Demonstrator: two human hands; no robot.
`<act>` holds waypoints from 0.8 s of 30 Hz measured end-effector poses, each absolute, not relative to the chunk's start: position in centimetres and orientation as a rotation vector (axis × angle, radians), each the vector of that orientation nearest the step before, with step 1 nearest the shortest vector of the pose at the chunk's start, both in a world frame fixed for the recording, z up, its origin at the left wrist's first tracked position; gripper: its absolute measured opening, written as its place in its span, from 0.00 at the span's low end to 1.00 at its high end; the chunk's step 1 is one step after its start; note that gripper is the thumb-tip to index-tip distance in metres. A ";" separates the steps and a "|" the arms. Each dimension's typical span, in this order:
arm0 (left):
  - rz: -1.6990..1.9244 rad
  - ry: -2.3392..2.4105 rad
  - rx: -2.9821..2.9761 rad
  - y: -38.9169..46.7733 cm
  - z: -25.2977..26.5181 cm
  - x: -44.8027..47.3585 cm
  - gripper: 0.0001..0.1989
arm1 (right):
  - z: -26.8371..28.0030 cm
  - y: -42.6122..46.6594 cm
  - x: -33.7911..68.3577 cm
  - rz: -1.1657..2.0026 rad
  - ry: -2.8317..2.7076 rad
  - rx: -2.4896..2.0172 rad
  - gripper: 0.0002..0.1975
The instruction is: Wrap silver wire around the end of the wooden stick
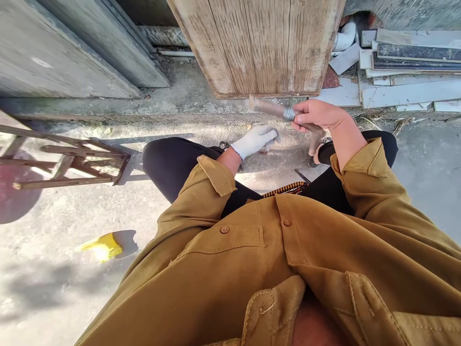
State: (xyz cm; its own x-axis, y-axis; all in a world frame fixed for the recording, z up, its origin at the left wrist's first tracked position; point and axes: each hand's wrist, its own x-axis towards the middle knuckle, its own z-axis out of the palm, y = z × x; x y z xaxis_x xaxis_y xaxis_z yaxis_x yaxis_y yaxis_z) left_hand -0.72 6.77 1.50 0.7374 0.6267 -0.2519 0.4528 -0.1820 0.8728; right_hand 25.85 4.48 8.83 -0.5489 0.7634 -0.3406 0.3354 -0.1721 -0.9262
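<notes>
Nearest you is your own tan shirt (230, 274), with 2 buttons in view and both sleeves turned back. Beyond its front edge, a black-and-orange striped item (288, 189) shows between your legs in black trousers (169, 163); I cannot tell what it is.

To your left on the sunlit concrete ground (151, 209) lies a crumpled yellow item (106, 247). Farther along that side is a wooden frame with rungs (68, 181), and a red rounded item (18, 192) sits partly cut off by the edge of view.

Between your knees, your left hand (254, 142) wears a white glove; its fingers are curled, but I cannot tell whether they grasp anything. Your bare right hand (313, 117) grasps a bent brown stick (268, 106), beside a band of silvery wire (289, 113) wound around it. The stick is out in front of you, its blurred pale end toward your left, its other part curving back near your right foot.

Farthest off, a worn wooden panel (259, 48) meets a low concrete ledge (187, 106), between grey boards (90, 62) on your left and stacked strips (414, 91) on your right.
</notes>
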 end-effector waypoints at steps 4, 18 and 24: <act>0.187 0.850 1.864 6.0 1.6 0.0 0.16 | 7.9 5.0 25.5 1.504 -1.295 -1.434 0.15; 0.154 0.832 2.072 6.9 0.8 -0.3 0.17 | 5.5 5.2 22.1 1.253 -2.621 -2.209 0.10; 0.185 0.869 1.917 7.5 0.7 -0.6 0.13 | 6.4 4.8 23.3 2.021 -2.542 -1.450 0.07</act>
